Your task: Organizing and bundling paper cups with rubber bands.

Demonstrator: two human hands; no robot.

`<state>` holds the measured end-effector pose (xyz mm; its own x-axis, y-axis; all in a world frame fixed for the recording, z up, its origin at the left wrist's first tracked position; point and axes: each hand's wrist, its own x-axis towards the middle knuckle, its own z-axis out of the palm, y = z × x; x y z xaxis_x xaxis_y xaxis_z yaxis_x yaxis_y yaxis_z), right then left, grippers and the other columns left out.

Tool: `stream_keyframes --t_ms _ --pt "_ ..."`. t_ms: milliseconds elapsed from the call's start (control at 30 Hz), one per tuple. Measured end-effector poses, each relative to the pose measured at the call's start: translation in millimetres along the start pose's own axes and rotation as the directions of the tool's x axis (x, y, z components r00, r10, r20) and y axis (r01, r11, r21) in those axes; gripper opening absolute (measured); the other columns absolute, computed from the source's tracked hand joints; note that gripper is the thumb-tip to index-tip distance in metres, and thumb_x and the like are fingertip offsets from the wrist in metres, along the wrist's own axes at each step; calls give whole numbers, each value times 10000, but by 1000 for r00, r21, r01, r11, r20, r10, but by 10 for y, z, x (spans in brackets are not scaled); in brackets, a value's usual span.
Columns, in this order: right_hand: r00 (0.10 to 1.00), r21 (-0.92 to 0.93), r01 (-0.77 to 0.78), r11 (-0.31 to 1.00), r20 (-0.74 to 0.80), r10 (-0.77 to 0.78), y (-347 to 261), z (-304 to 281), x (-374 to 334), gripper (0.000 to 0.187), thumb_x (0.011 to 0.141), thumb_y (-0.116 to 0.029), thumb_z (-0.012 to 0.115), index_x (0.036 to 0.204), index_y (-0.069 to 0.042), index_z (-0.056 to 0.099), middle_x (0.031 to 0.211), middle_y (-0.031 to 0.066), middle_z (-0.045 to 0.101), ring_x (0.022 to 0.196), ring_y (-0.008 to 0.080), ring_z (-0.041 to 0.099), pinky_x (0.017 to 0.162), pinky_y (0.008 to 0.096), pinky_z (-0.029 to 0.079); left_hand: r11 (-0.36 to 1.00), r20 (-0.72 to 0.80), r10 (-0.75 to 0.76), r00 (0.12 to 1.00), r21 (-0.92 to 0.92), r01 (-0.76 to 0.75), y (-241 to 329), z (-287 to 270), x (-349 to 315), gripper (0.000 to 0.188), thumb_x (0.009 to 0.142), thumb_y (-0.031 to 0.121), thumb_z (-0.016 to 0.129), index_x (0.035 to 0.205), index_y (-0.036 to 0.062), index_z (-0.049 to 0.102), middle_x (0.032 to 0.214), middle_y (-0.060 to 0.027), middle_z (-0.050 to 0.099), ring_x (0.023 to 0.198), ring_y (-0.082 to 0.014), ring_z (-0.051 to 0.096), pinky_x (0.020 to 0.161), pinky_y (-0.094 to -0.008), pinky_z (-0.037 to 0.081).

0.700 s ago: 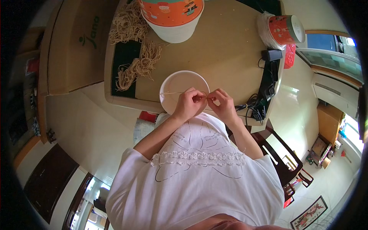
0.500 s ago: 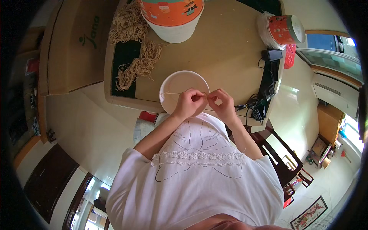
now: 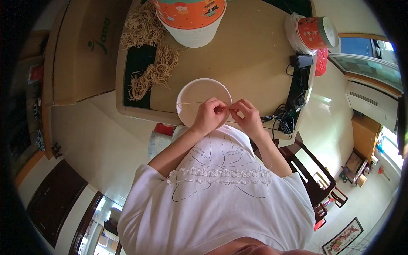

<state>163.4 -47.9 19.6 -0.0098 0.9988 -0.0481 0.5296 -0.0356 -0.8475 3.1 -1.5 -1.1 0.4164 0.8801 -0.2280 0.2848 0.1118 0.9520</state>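
A white paper bucket (image 3: 190, 92) is at the near edge of the table, its open mouth facing up at me. Across its mouth runs a thin beige string (image 3: 191, 103), from the left side of the rim to my fingers. At the bucket's right rim, my left hand (image 3: 207, 115) is closed in a pinch on the string. Fingertip to fingertip with it, my right hand (image 3: 247, 117) is pinched too, seemingly on the string's end, which is too small to make out clearly.
Bundles of beige string (image 3: 155, 74) lie at the table's left. Farther back stands a stack of orange and white buckets (image 3: 191, 32). Another orange bucket (image 3: 312, 33), partly wrapped in plastic, is at the far right. Black cables (image 3: 278, 117) and an adapter (image 3: 301, 61) line the right edge.
My right hand's fingers have shifted slightly and the gap between thumb and forefinger looks smaller. My left hand, the bucket and the string's stretch across it stay almost the same.
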Motion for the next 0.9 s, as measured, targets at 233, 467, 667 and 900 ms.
stream_keyframes --t_ms 233,467,667,900 --pt "997 56 -76 996 2 76 -19 11 -5 106 745 19 636 844 -11 610 809 99 586 731 234 602 640 309 502 999 24 -25 999 -24 25 -34 -6 -3 51 751 51 655 779 10 640 733 -70 594 616 -142 574 573 -254 452" --pt "982 173 -184 968 -9 188 -4 2 -22 122 756 41 623 865 -11 607 815 79 591 766 167 589 685 252 471 995 16 -71 997 -76 72 -175 -22 -13 64 746 73 665 775 19 647 746 -74 600 641 -140 582 586 -249 461" --pt "991 112 -134 985 21 132 -45 -16 8 104 769 18 636 869 -2 616 842 108 592 759 212 610 659 290 497 998 11 -44 999 -37 44 -2 -22 -11 68 747 76 675 777 21 650 729 -71 585 621 -144 575 574 -252 459" --pt "995 78 -100 992 17 99 -30 -7 -2 103 761 16 634 859 -9 616 831 115 593 750 242 609 650 312 506 1000 -2 -19 1000 0 19 -27 -11 -10 52 747 63 669 768 22 646 715 -72 576 587 -160 561 548 -267 450"
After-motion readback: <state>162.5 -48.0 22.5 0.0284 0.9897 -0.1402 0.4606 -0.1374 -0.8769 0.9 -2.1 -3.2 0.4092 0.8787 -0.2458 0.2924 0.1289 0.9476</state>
